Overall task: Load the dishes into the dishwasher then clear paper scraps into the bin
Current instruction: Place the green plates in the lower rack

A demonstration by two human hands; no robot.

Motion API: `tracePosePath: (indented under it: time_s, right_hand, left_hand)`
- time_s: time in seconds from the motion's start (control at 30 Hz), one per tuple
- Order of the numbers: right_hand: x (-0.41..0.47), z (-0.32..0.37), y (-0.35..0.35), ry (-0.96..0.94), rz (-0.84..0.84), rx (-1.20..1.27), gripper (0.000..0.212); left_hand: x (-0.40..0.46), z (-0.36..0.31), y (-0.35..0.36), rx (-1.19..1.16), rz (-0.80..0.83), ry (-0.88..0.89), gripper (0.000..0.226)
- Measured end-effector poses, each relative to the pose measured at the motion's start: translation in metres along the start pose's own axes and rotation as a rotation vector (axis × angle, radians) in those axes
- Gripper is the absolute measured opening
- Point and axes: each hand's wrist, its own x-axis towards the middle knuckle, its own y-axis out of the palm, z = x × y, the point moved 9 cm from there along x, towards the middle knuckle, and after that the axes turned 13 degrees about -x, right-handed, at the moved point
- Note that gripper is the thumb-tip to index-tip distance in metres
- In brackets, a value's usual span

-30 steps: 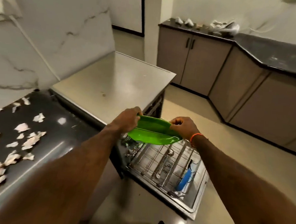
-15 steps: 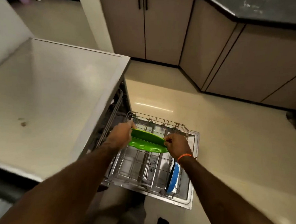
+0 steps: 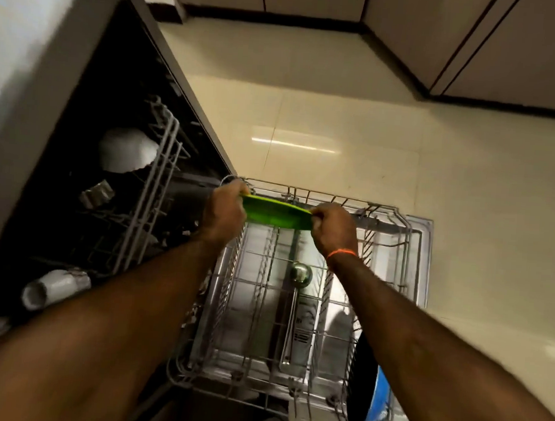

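On your left, the upper rack (image 3: 153, 182) holds a white bowl (image 3: 126, 149) and a cup (image 3: 52, 288). Your left hand (image 3: 225, 211) and right hand (image 3: 334, 230) each grip one edge of the green plate (image 3: 277, 214) over the far end of the pulled-out lower rack (image 3: 295, 310). A ladle (image 3: 299, 277) lies mid-rack; a blue plate (image 3: 371, 394) stands at the right. No writing is legible.

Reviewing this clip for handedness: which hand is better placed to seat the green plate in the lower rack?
Probably either: left hand and right hand each grip the green plate above the lower rack.
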Motion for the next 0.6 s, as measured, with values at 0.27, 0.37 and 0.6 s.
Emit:
tracePosePath:
  time_s: [0.27, 0.37, 0.6]
  right_hand:
    - [0.043, 0.001, 0.037, -0.042, -0.052, -0.051, 0.023]
    - [0.045, 0.011, 0.032, -0.111, -0.135, -0.054, 0.021]
    - [0.047, 0.015, 0.039, -0.135, -0.126, -0.066, 0.023]
  left_hand:
    - [0.038, 0.034, 0.019, -0.105, -0.167, 0.000, 0.029]
    - [0.038, 0.039, 0.013, -0.161, -0.262, 0.015, 0.028]
    - [0.042, 0.050, 0.016, -0.157, -0.262, 0.025, 0.029]
